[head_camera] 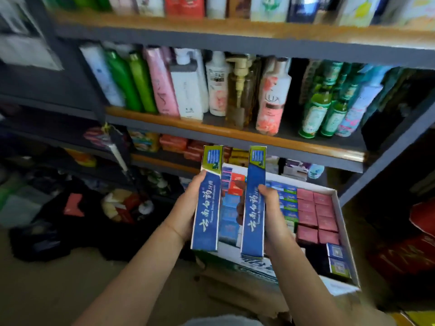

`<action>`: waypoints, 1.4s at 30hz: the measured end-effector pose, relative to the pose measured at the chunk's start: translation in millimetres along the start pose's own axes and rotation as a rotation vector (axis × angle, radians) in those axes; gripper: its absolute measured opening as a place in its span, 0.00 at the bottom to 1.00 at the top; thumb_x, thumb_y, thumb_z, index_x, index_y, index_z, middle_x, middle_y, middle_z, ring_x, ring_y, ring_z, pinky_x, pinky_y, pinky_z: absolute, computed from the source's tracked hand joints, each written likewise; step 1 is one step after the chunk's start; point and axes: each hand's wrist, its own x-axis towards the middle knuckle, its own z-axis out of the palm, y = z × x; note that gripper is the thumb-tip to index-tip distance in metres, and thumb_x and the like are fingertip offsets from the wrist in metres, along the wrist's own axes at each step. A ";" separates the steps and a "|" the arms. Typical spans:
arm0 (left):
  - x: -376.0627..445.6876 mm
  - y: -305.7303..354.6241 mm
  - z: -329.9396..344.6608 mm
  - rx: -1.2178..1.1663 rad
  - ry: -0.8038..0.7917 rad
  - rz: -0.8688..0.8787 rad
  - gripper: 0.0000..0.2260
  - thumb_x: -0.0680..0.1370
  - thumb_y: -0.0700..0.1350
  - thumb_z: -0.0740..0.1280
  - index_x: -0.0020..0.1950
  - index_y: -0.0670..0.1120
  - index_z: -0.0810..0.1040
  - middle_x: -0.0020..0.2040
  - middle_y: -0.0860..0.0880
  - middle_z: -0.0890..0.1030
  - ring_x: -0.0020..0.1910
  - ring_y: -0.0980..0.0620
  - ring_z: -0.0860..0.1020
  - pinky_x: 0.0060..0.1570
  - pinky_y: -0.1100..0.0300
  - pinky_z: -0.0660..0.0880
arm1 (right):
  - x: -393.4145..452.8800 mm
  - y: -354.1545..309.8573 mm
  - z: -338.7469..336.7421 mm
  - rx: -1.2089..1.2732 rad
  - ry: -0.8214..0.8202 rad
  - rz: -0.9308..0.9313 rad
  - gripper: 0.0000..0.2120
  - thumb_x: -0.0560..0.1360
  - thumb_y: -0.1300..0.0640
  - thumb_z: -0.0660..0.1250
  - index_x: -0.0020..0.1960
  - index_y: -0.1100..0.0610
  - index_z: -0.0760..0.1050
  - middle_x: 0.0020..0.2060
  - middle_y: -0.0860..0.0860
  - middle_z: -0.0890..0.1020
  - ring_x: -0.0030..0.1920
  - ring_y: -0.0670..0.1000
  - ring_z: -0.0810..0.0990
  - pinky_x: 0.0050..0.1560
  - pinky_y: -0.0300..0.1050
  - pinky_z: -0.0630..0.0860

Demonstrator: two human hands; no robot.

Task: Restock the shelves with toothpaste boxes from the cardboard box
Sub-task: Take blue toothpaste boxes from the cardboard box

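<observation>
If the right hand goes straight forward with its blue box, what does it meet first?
Probably the front edge of the lower shelf, since the right hand holds its blue toothpaste box pointing there. Depth is unclear.

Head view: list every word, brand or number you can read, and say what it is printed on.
"LUX": pink and white bottle on the middle shelf.
"云南白药": blue toothpaste box in the left hand, and again on the second blue toothpaste box in the right hand.
Smaller print on both boxes, other bottles and cardboard box: too blurred.
</observation>
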 end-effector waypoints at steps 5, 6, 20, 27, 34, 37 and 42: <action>-39.5 17.6 -118.0 -0.040 0.083 0.092 0.20 0.81 0.58 0.61 0.69 0.50 0.72 0.50 0.48 0.86 0.46 0.50 0.85 0.45 0.54 0.79 | 5.5 61.3 128.9 -0.393 -0.007 -0.060 0.17 0.74 0.41 0.67 0.54 0.53 0.79 0.46 0.52 0.86 0.46 0.54 0.85 0.54 0.57 0.80; -49.9 21.5 -141.4 -0.037 0.079 0.086 0.19 0.81 0.58 0.60 0.68 0.50 0.72 0.54 0.46 0.85 0.48 0.49 0.85 0.47 0.53 0.79 | 4.4 76.7 159.4 -0.491 -0.018 -0.061 0.19 0.74 0.39 0.67 0.55 0.52 0.80 0.48 0.52 0.86 0.46 0.52 0.85 0.53 0.53 0.80; -123.8 68.5 -418.2 0.009 -0.035 0.128 0.37 0.62 0.63 0.77 0.67 0.54 0.71 0.58 0.45 0.83 0.55 0.48 0.83 0.54 0.52 0.78 | 27.5 193.6 410.4 -0.496 -0.387 0.250 0.29 0.67 0.38 0.70 0.61 0.55 0.79 0.55 0.57 0.84 0.57 0.57 0.83 0.65 0.58 0.74; -85.7 98.5 -485.5 0.315 0.090 0.077 0.20 0.71 0.51 0.77 0.59 0.53 0.75 0.54 0.51 0.84 0.50 0.55 0.84 0.52 0.61 0.80 | 104.8 222.7 472.6 -0.691 -0.370 0.105 0.22 0.64 0.39 0.74 0.48 0.54 0.83 0.45 0.54 0.87 0.45 0.54 0.85 0.51 0.58 0.80; -2.3 139.4 -580.5 0.750 0.461 0.090 0.36 0.62 0.64 0.77 0.66 0.52 0.71 0.57 0.52 0.78 0.53 0.51 0.79 0.51 0.54 0.77 | 224.7 230.9 540.4 -0.898 -0.320 -0.100 0.38 0.67 0.41 0.76 0.70 0.56 0.68 0.67 0.54 0.75 0.67 0.55 0.76 0.61 0.50 0.76; 36.4 154.2 -620.0 1.483 0.740 0.143 0.39 0.62 0.60 0.76 0.69 0.51 0.68 0.57 0.47 0.74 0.54 0.44 0.73 0.51 0.50 0.72 | 277.3 219.0 555.7 -1.446 -0.277 -0.627 0.54 0.69 0.37 0.73 0.80 0.56 0.46 0.78 0.55 0.56 0.77 0.54 0.57 0.68 0.49 0.69; 91.3 183.4 -651.1 1.788 0.680 0.399 0.37 0.54 0.50 0.79 0.63 0.49 0.75 0.51 0.47 0.77 0.49 0.43 0.75 0.57 0.44 0.72 | 348.8 241.2 584.2 -1.954 -0.642 -0.967 0.48 0.58 0.42 0.79 0.72 0.61 0.69 0.71 0.58 0.72 0.74 0.61 0.66 0.74 0.59 0.58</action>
